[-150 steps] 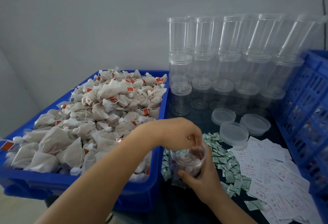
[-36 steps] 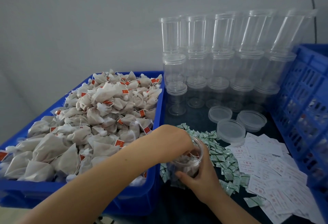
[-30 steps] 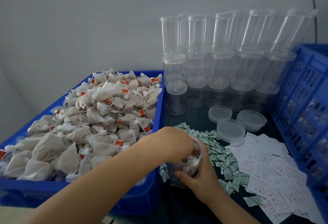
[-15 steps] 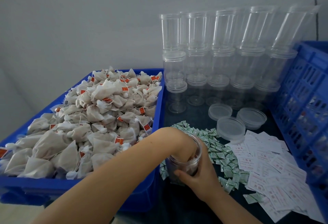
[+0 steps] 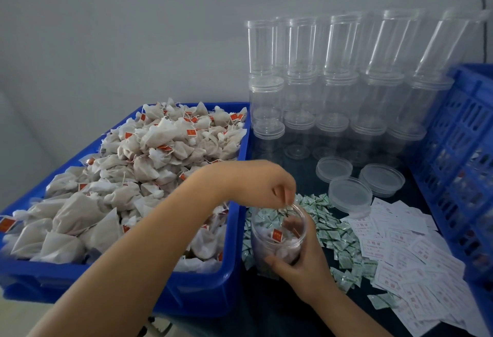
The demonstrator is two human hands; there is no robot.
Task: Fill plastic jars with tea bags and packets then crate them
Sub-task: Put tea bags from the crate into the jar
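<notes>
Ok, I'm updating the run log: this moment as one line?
filling | right hand holds jar | left hand above jar mouth | tea bags inside

Dim, flat light, cool grey-blue cast, no clear single source. Shadows soft and weak; the dark tabletop (image 5: 298, 176) swallows detail. Faint vertical glare streaks on the stacked clear jars (image 5: 344, 51), low contrast so their edges blend into the wall (image 5: 120, 29). Wide-angle distortion: jars on the right lean outward, the blue crate (image 5: 464, 155) bows at the frame edge. Slight motion blur on the left hand (image 5: 256, 184). Overall soft, compression smear on the tea bags (image 5: 149, 166); print on the paper slips (image 5: 416, 264) unreadable.
</notes>
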